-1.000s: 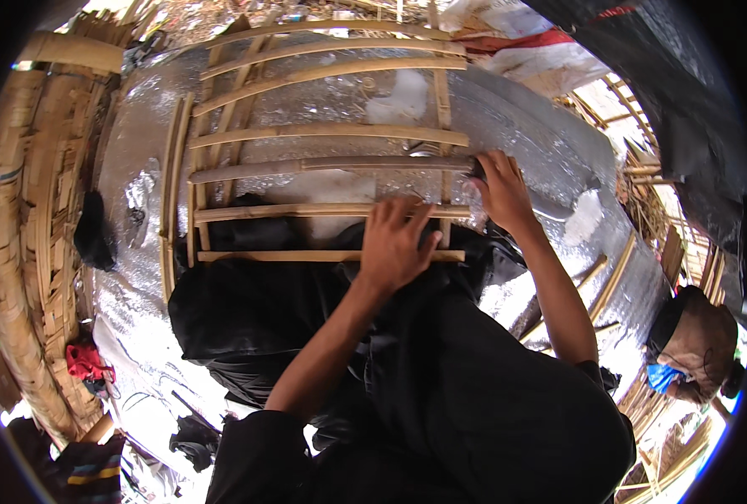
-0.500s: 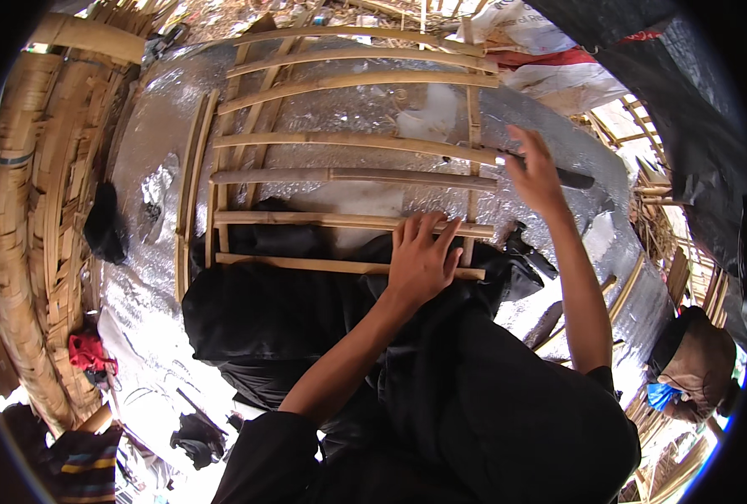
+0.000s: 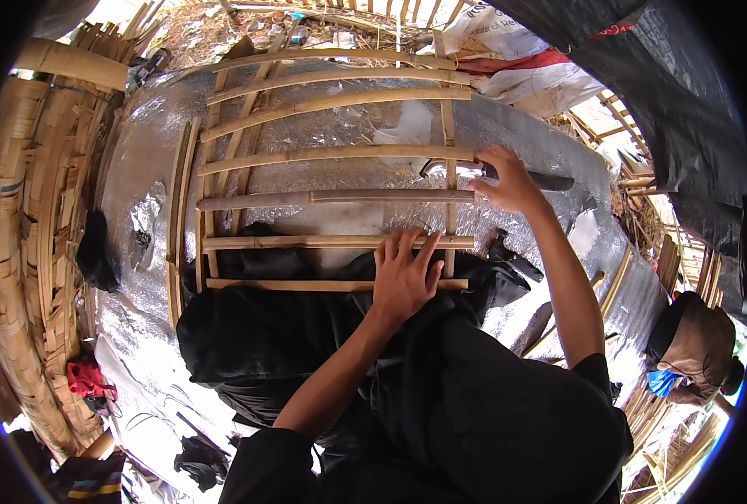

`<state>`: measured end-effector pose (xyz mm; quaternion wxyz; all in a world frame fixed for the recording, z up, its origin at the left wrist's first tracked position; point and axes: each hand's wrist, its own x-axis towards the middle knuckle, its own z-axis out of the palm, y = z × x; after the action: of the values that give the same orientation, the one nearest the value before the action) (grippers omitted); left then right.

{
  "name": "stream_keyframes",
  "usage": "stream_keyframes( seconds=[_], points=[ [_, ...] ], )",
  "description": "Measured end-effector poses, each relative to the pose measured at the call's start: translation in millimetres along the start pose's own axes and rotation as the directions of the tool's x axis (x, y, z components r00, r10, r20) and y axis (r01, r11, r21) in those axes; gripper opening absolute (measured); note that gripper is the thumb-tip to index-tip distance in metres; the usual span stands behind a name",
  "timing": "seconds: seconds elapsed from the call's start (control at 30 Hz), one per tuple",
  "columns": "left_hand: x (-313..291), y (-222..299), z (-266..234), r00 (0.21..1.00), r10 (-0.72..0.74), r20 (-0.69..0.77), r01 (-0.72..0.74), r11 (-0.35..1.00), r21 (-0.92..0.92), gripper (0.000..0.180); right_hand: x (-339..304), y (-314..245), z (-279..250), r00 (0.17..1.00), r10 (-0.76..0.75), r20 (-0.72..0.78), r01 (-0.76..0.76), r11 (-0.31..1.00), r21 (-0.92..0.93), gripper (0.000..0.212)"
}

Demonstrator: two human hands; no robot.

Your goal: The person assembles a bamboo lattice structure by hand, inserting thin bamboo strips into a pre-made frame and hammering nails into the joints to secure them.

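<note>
1. Your bamboo frame (image 3: pixel 331 154) had its near end on your black clothes (image 3: pixel 256 340), perhaps to prop it up.
2. Your left hand (image 3: pixel 403 277) lay on the frame's near right part, fingers spread, maybe to steady it.
3. Your right hand (image 3: pixel 510 181) was at the frame's right edge; I couldn't tell if it gripped the dark tool (image 3: pixel 552 181) there.

Before us the frame (image 3: pixel 340 154) lies over the sheet (image 3: pixel 529 139), its near end over our lap (image 3: pixel 264 340). Our left hand (image 3: pixel 403 277) is on its near part, our right hand (image 3: pixel 510 183) at its right edge. Left of it lie strips (image 3: pixel 178 218), then bamboo (image 3: pixel 8 252).
</note>
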<state>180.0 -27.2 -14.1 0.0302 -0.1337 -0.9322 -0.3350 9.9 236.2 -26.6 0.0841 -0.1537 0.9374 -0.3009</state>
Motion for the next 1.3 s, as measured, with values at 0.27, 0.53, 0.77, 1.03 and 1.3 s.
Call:
stream_keyframes(
  seconds=[0.27, 0.53, 0.77, 1.03, 1.3],
  points=[
    [3.9, -0.2, -2.1, 1.0, -0.005, 0.027, 0.004, 1.0, 0.012, 0.051, 12.7, 3.0, 16.9, 0.996, -0.012, -0.083, -0.004, 0.983, -0.185, 0.046],
    [10.0, -12.8, -11.8, 1.0, 0.009, 0.009, -0.008, 0.995, -0.103, 0.048, 13.2, -23.7, -0.5, 0.976, -0.031, -0.215, 0.022, 0.999, -0.044, 0.039],
    [-39.1, -139.3, -114.2, 0.788, -0.264, -0.556, 0.488, 0.819, 0.301, 0.042, -46.1, -28.7, 47.0, 0.941, 0.338, 0.024, -0.316, 0.849, 0.424, 0.038],
    [-73.0, -231.4, -201.9, 0.375, -0.849, -0.372, 0.927, 0.334, 0.172, 0.089, -43.9, -58.3, 44.8, 0.869, 0.417, 0.268, -0.472, 0.531, 0.704, 0.041],
    [-88.9, -204.2, -222.5, 0.532, -0.669, -0.518, 0.839, 0.496, 0.221, 0.071, -76.5, -61.9, 42.2, 0.865, 0.388, 0.32, -0.464, 0.374, 0.803, 0.026]
  ],
)
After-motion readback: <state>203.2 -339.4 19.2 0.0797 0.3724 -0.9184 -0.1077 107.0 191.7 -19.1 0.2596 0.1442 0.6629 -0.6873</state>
